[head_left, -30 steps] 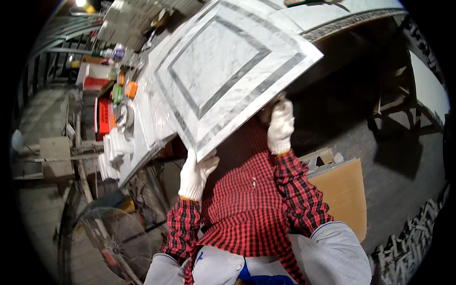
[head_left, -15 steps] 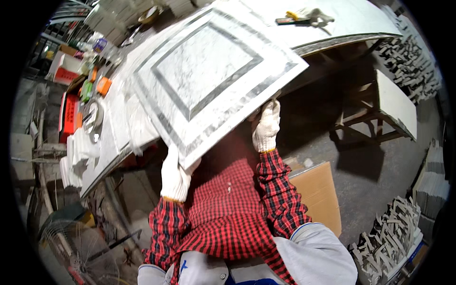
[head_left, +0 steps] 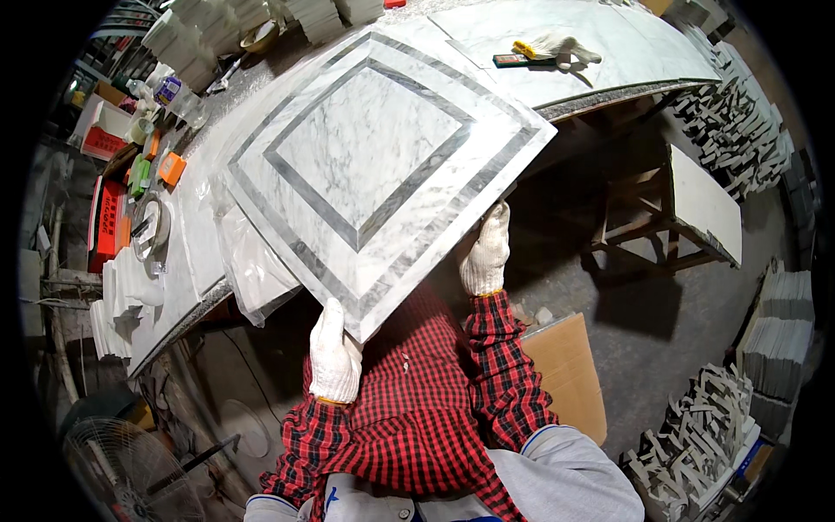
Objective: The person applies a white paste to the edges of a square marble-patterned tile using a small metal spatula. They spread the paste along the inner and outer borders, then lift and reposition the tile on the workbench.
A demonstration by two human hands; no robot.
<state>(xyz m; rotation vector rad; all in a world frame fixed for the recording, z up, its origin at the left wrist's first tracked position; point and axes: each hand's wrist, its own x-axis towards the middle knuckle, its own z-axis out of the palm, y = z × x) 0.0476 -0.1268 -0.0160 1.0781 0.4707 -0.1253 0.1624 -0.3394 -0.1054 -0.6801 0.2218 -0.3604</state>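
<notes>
A square marble panel [head_left: 378,165], white with concentric grey bands, lies partly on the worktable [head_left: 609,61] with its near corner jutting past the table's front edge toward the person. The left hand [head_left: 335,352], in a white work glove, clasps the panel's nearest corner, the glove's upper part passing under the slab. The right hand [head_left: 485,252], likewise gloved, grips the panel's right near edge, its fingers curled up behind that edge. Clear plastic sheeting [head_left: 252,270] hangs from beneath the panel's left side. Beyond the panel's far right corner, a spare glove [head_left: 565,48] lies on the table. To the panel's left stand an orange box [head_left: 171,168] and a roll of tape [head_left: 150,228]. Below the panel's right edge, a cardboard sheet [head_left: 565,374] rests on the floor.
</notes>
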